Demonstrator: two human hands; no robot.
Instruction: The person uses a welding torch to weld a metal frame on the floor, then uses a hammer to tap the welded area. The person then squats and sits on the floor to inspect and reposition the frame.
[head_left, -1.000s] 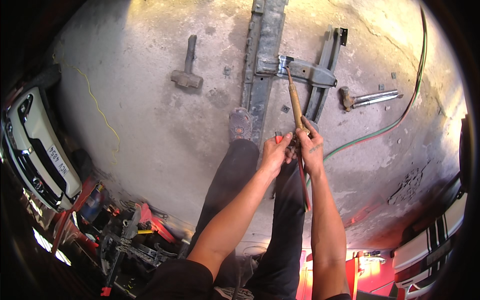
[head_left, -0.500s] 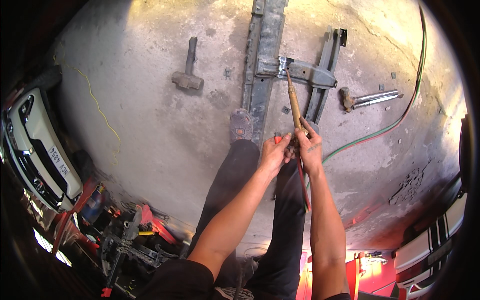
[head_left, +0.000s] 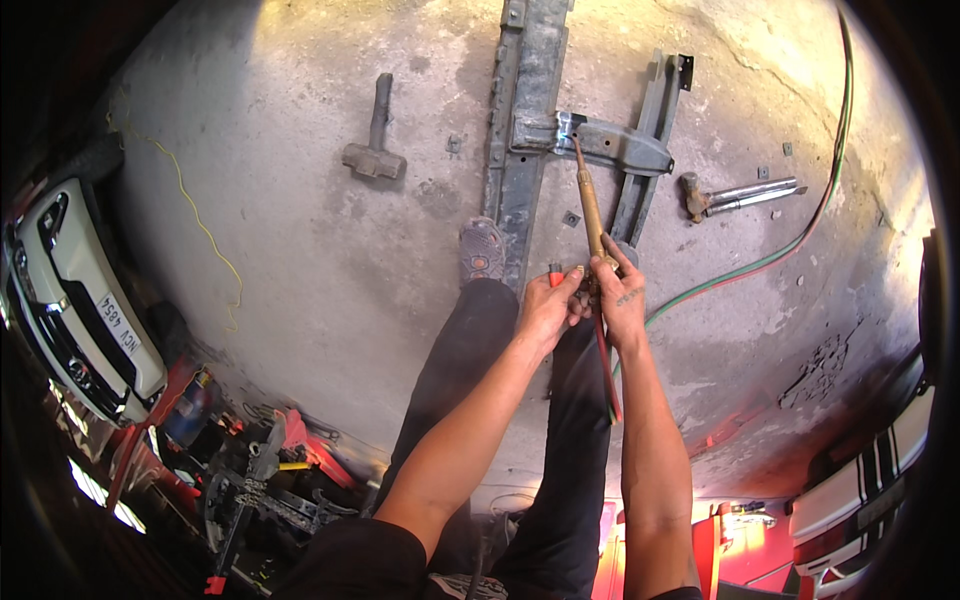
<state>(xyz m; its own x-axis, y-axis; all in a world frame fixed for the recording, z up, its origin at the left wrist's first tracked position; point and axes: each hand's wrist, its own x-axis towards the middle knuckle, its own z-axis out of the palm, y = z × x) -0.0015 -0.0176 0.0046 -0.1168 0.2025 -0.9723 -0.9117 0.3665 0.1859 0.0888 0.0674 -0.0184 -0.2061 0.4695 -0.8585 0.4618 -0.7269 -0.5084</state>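
My right hand (head_left: pixel 624 300) is closed round the handle end of a brass gas torch (head_left: pixel 590 205). The torch points away from me, its tip at a short grey metal bracket (head_left: pixel 605 143). A small bluish-white glow shows on the bracket near the tip. That bracket joins a long grey metal beam (head_left: pixel 521 160) on the floor. Close beside the right, my left hand (head_left: pixel 548 310) is closed with its fingertips at the torch's rear end. It also holds a small red lighter-like object (head_left: pixel 556 276) with a dark end. The torch's valves are mostly hidden by my fingers.
A sledgehammer (head_left: pixel 376 145) lies left of the beam. Right of it are a narrower metal rail (head_left: pixel 645 150), a rusty hammer (head_left: pixel 692 198) and chrome bars (head_left: pixel 752 196). Red and green hoses (head_left: pixel 745 268) curve across the floor. A car front (head_left: pixel 95 300) stands far left.
The glow at the torch tip looks bluer than before. Both hands and the torch keep nearly the same place, with only a slight shift of the view.
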